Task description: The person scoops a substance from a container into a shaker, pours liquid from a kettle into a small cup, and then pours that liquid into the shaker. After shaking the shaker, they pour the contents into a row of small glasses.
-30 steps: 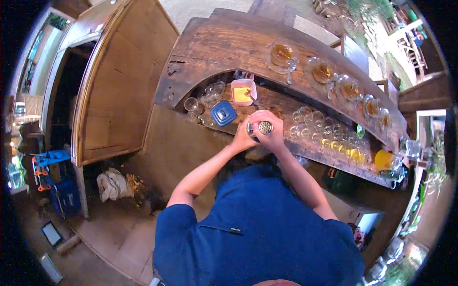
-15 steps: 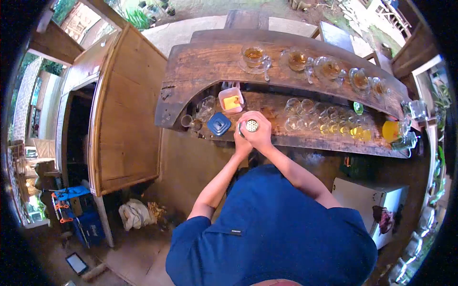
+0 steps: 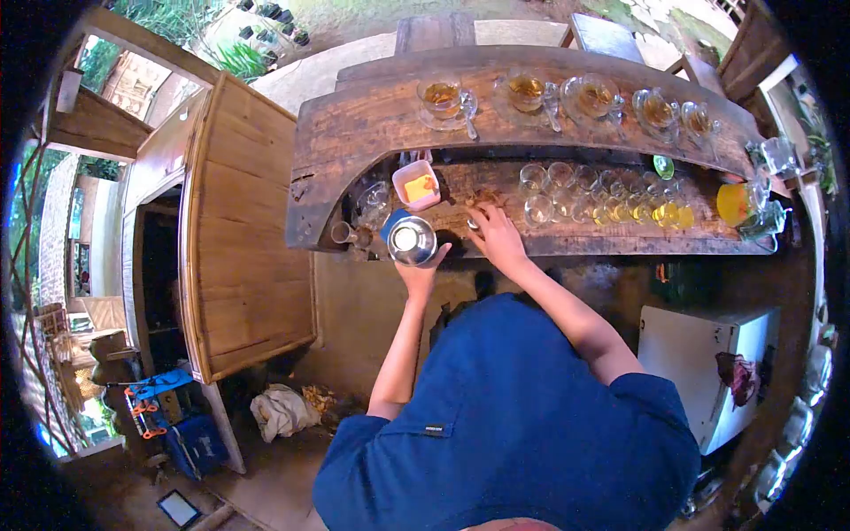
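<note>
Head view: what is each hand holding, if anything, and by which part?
The left hand holds the silver vessel by its side. The right hand is at a small shiny piece; whether it grips it cannot be told.

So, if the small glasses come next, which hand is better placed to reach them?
Probably the right hand: it is nearer to the small glasses, while the left hand holds the metal shaker. Its fingers may hold something small, though.

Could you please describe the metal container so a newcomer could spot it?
Start at the dark wooden counter, then its lower level's left part. There, the left hand holds the container. Its shiny silver surface sets it apart from the pink tub nearby and the blue lid partly hidden behind it.
</note>
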A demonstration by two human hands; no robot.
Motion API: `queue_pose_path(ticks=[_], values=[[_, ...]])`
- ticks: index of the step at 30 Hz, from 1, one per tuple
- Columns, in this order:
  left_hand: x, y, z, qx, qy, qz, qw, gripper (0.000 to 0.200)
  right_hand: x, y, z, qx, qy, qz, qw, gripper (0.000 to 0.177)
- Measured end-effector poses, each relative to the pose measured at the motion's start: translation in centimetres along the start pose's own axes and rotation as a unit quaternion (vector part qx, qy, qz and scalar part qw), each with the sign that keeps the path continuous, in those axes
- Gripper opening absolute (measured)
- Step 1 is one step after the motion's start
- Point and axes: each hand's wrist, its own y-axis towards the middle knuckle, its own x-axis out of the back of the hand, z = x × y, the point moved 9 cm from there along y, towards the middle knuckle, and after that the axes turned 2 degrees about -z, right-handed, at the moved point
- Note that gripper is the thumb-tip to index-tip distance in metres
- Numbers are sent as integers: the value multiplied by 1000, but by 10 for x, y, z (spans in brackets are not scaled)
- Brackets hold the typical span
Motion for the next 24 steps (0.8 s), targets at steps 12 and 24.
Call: queue_pose_path(ticks=[12,24], values=[[-81,-7,28,-39,-97,106,989,83,76,18,36,-72,372,-94,921,33],[-124,-7,53,18,-142,227,963,67,73,11,72,182,53,-176,966,70]])
